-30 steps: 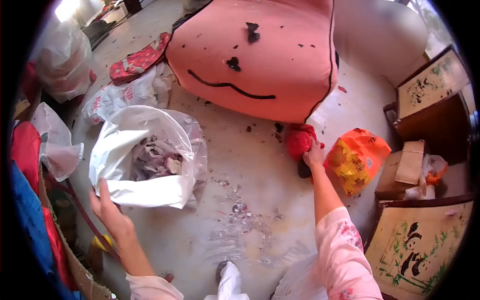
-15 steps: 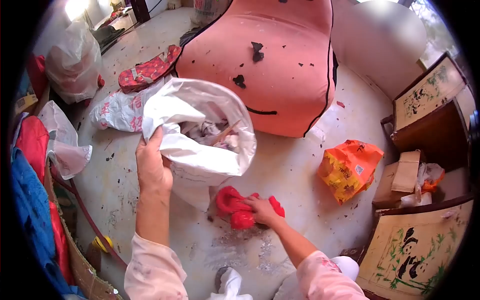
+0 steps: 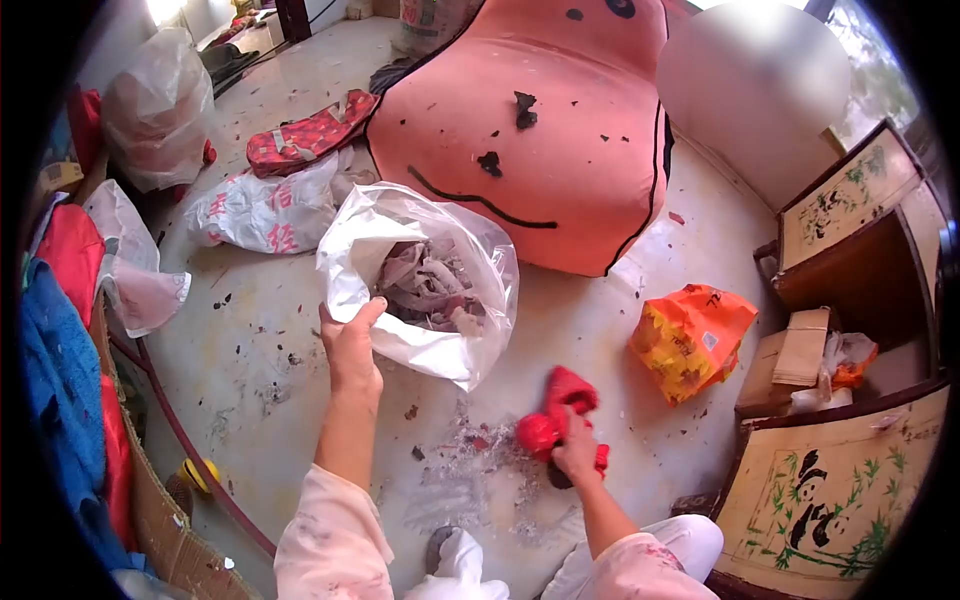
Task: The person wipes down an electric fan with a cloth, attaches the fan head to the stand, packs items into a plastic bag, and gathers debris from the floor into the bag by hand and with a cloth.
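My left hand [image 3: 352, 345] grips the near rim of a white plastic bag [image 3: 345, 260], thumb over the edge. The bag's mouth faces up and shows grey, fluffy debris [image 3: 430, 285] inside. Over the floor on the right, my right hand [image 3: 577, 452] is closed on a bunched, soft red cloth [image 3: 570, 390]. One part of the cloth is rounded like a ball, and something dark shows under the hand. Beside it, grey dust and scraps [image 3: 475, 450] lie scattered on the floor.
A pink chair cover [image 3: 570, 200] with torn dark bits stands ahead. An orange bag [image 3: 693, 343] lies to the right, near a panda-painted cabinet [image 3: 830, 500]. Leftward are a printed white bag [image 3: 265, 212], a red patterned pouch [image 3: 310, 135] and a blue cloth [image 3: 65, 400].
My right hand has moved right and nearer me with the red cloth, uncovering dust on the floor. The white bag has shifted slightly right and tilted, showing more of its contents.
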{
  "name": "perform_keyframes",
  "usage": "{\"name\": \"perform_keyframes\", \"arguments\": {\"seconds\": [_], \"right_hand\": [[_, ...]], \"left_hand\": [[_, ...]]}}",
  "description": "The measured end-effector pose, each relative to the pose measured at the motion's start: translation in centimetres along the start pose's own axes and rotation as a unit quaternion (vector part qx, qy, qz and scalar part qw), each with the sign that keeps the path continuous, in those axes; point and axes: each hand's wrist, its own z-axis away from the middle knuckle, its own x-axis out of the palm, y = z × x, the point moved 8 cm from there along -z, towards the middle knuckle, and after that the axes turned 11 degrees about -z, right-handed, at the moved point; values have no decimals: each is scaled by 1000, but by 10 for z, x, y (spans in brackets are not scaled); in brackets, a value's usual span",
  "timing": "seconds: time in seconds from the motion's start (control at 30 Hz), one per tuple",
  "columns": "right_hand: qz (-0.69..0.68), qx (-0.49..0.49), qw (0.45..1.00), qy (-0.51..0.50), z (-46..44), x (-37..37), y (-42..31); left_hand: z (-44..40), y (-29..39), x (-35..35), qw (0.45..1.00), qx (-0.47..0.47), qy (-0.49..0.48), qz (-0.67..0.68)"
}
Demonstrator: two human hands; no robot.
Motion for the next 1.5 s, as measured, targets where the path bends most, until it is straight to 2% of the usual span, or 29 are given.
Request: {"name": "perform_keyframes", "arguments": {"seconds": [0.07, 0.13, 0.2, 0.33, 0.43, 0.53, 0.6, 0.67, 0.77, 0.83, 0.87, 0.97, 1.0, 1.13, 1.23, 1.27, 1.3, 1.33, 1.37, 1.43, 1.47, 1.5], "right_hand": [[-24, -53, 997, -49, 3, 19, -25], [-74, -68, 991, -88, 3, 32, -39], [-71, -59, 992, -82, 5, 31, -50], [-43, -74, 988, -130, 10, 44, -52], [-95, -119, 977, -149, 15, 34, -63], [-32, -67, 961, -266, 6, 6, -91], [-231, -54, 939, -249, -17, -36, -165], [-484, -10, 863, -142, -47, -53, -195], [-566, 22, 813, -137, -60, -80, -258], [-535, -10, 839, -99, -80, -70, -253], [-519, -22, 851, -79, -87, -64, -247], [-594, -13, 805, -11, -84, -85, -227], [-585, -4, 811, 6, -84, -86, -216], [-567, 9, 824, 0, -77, -81, -207], [-596, 20, 803, 4, -70, -85, -189], [-586, 19, 809, 27, -64, -88, -178], [-603, 31, 797, 32, -55, -89, -168], [-540, 27, 841, 23, -53, -79, -144], [-475, 16, 880, 14, -53, -59, -118], [-218, -41, 974, -33, -38, -3, -89], [-272, -90, 947, -145, -18, 1, -129], [-117, -88, 978, -148, -5, 23, -129]], "left_hand": [[2, -10, -3, 999, 3, -32, 12], [17, -1, -6, 1000, 23, -13, 0], [25, -1, -10, 999, 34, -15, 0], [26, -3, -19, 1000, 12, -1, 6], [17, -20, -26, 998, -45, 33, -1], [-2, -50, -30, 996, -83, -11, -12], [-6, -45, -22, 998, -51, -15, -26], [-5, -24, -3, 998, 14, -45, -28], [22, 35, 17, 990, 36, -48, -129], [23, 22, 23, 980, 78, -58, -173], [17, -3, 23, 967, 62, -93, -230], [40, 10, 18, 978, 17, -145, -146], [44, 6, 15, 974, -2, -161, -159], [57, -4, 5, 979, -1, -176, -99], [77, -31, -30, 982, -28, -137, -129], [85, -57, -51, 977, -64, -120, -166], [92, -98, -85, 944, -67, -112, -303], [100, -143, -124, 894, -63, -105, -431], [116, -187, -167, 852, -102, -103, -503], [164, -267, -226, 761, -181, -109, -613], [179, -278, -229, 744, -197, -101, -630], [195, -289, -232, 726, -213, -93, -647]]}}
